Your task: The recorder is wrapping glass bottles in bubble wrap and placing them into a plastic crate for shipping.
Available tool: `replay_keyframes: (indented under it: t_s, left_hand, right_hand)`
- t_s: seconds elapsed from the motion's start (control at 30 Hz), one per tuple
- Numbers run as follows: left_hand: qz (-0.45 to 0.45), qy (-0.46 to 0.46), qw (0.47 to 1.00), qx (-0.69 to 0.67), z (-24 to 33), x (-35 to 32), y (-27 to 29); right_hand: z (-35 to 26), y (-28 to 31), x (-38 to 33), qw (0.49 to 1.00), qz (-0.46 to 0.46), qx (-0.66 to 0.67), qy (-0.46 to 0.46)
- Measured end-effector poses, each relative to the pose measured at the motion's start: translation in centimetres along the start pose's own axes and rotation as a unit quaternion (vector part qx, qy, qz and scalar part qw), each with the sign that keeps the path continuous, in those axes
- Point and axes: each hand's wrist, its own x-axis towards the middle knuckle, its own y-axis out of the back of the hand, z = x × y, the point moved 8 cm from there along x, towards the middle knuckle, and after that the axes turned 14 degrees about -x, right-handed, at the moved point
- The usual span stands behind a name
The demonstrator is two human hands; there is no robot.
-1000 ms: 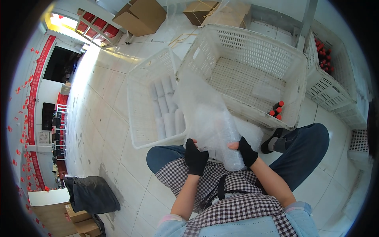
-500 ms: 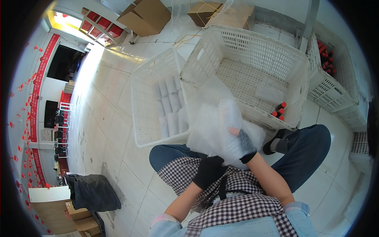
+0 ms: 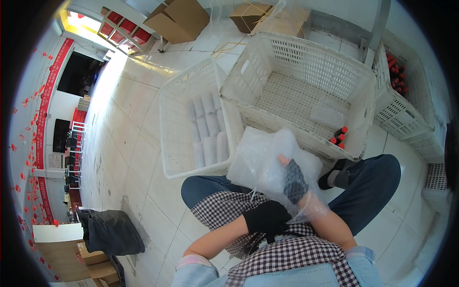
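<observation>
A clear bubble-wrap bag (image 3: 313, 210) is drawn over my right hand (image 3: 295, 182) and wrist. This hand wears a black fingerless glove, with a bare fingertip pointing away from me. Its fingers appear curled on the wrap, though the plastic blurs them. My left hand (image 3: 268, 217), also black-gloved, is closed at the bag's near edge, its fingertips partly hidden. More bubble-wrap sheets (image 3: 253, 160) lie over my lap beneath my right hand. Ahead, the large white crate (image 3: 299, 126) holds a few red-capped dark bottles (image 3: 340, 137) in its near right corner.
Left of the large crate stands a white bin (image 3: 168, 138) with rows of wrapped cylinders (image 3: 209, 123). Another crate (image 3: 404, 107) with red-capped bottles (image 3: 396, 74) is at far right. Cardboard boxes (image 3: 178, 21) sit at the back. A black bag (image 3: 112, 232) rests at lower left.
The bubble-wrap bag, upright over my right hand before, is now pulled down over its wrist. My left hand has moved right and nearer to me. The bin's wrapped cylinders are less covered.
</observation>
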Motion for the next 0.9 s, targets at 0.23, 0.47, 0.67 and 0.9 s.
replay_keyframes:
  t_s: [0.23, 0.47, 0.67, 0.9]
  left_hand:
    - [-0.218, -0.051, 0.974, -0.030, 1.8, -0.2, -4.3]
    - [-0.111, -0.090, 0.987, -0.080, 4.2, 1.1, -3.5]
    - [-0.104, -0.081, 0.991, -0.024, 5.1, 1.6, -3.1]
    - [-0.077, -0.012, 0.989, -0.122, 0.3, 0.9, -9.2]
  right_hand:
    - [1.8, -0.4, -3.0, 0.952, -0.092, -0.252, -0.146]
    - [1.8, -4.2, -3.8, 0.964, -0.135, -0.210, -0.088]
    - [3.0, -4.6, -2.6, 0.991, -0.048, -0.061, -0.112]
    - [3.4, -0.4, 1.7, 0.812, 0.002, -0.576, 0.091]
